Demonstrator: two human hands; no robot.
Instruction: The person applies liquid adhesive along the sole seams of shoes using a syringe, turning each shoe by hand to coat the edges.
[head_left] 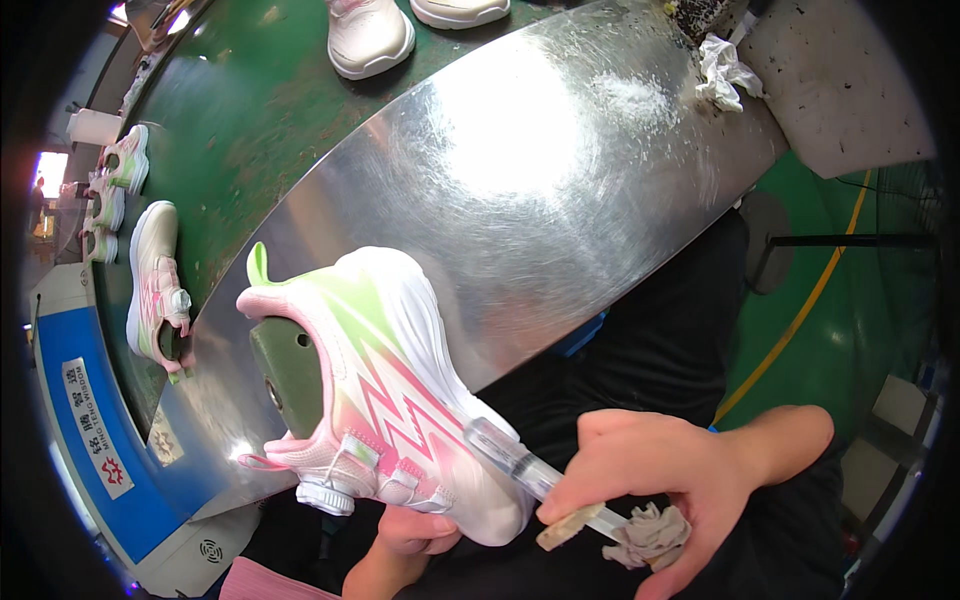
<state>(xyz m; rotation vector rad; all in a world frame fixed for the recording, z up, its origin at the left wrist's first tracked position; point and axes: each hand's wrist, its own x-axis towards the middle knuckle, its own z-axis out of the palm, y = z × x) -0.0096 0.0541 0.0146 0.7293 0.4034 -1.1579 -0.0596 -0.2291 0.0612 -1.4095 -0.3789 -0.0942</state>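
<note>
A pink, white and green sneaker (420,400) with a white sole is tilted on its side over the near edge of the metal work surface. A dark green shoe last (290,375) fills its opening, and a white dial (325,498) with laces sits on the tongue. My left hand (405,535) is closed under the toe end, partly hidden by the shoe. In my right hand (660,465) is a clear syringe (545,480) with a dark ring inside, its front end against the sole edge near the toe. The same fingers hold a crumpled tissue (650,537) and a small beige piece (570,527).
The shiny metal plate (400,190) carries white residue and a crumpled white tissue (728,72) at far right. Beyond it, a green conveyor belt (240,140) bears another sneaker (157,285) at left and more at the back. A blue panel (110,420) stands at left.
</note>
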